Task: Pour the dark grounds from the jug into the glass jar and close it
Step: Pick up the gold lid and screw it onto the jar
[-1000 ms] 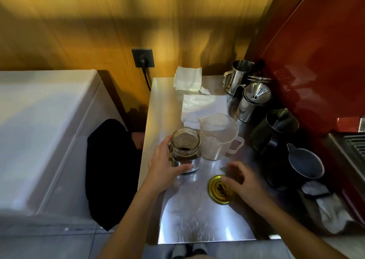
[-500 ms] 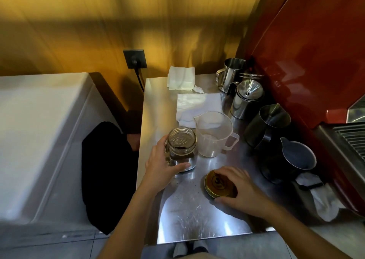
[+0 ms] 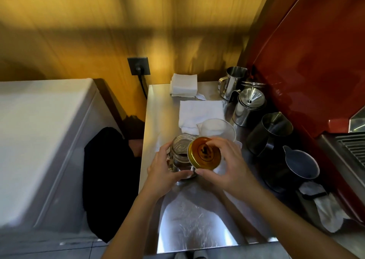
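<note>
1. Head view: the jar (image 3: 180,156) stands on the steel counter (image 3: 197,229), near its left edge, with dark grounds (image 3: 182,156) low inside and its mouth open.
2. The left hand (image 3: 166,171) wraps the jar's side, thumb in front and fingers behind, closed on the glass.
3. The right hand (image 3: 227,166) pinches the gold lid (image 3: 204,153) by its rim between thumb and fingertips. The lid hangs tilted, above and just right of the jar mouth, not seated.
4. The jug (image 3: 217,130), clear plastic, stands upright behind the lid and looks empty, so pouring seems finished and closing is the step in hand.
5. Handling, as a judgement: the jar is rigid, smooth glass, breakable and likely slippery on bare steel, so a firm hold round the body, below the threaded neck, suits it. With so little inside it should be light and easy to tip.
6. The lid is thin, stiff metal, round, with a ridged edge that gives the fingers purchase; it should be levelled before turning, or the thread may cross.
7. The counter is brushed, reflective steel; white cloths (image 3: 199,114) lie behind the jug, and metal pitchers (image 3: 248,108) cluster at the right.
</note>
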Demonstrator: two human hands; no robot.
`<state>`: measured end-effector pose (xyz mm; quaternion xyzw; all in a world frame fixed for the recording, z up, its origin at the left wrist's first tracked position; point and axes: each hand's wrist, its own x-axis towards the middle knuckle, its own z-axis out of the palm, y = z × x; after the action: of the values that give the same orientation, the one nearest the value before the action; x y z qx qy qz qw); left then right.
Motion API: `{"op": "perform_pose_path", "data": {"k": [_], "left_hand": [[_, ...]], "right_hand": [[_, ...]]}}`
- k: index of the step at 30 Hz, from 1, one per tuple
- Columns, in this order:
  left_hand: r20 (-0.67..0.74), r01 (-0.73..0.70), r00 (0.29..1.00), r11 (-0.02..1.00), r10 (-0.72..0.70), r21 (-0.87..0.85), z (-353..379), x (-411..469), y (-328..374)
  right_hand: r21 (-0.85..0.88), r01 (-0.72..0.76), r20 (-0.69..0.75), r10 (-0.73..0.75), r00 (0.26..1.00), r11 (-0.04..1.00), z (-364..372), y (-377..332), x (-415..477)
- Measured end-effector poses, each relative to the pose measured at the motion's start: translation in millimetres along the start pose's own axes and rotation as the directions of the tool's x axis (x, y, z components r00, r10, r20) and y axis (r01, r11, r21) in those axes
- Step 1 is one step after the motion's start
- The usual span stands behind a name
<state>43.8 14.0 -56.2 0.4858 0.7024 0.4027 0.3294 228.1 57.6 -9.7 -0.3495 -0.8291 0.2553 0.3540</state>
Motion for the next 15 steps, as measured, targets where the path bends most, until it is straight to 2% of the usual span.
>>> {"op": "perform_pose_path", "data": {"k": [7, 15], "left_hand": [[0.028, -0.018, 0.999, 1.000, 0.017, 0.006, -5.2, -3.5, 7.4], [0.022, -0.011, 1.000, 1.000, 0.010, 0.026, -6.7, -3.7, 4.4]], "right_hand": [[-0.148, 0.007, 0.097, 0.007, 0.995, 0.989, 13.0, -3.5, 34.5], [-0.227, 0.130, 0.301, -0.058, 0.952, 0.965, 23.1, 3.8, 46.9]]}}
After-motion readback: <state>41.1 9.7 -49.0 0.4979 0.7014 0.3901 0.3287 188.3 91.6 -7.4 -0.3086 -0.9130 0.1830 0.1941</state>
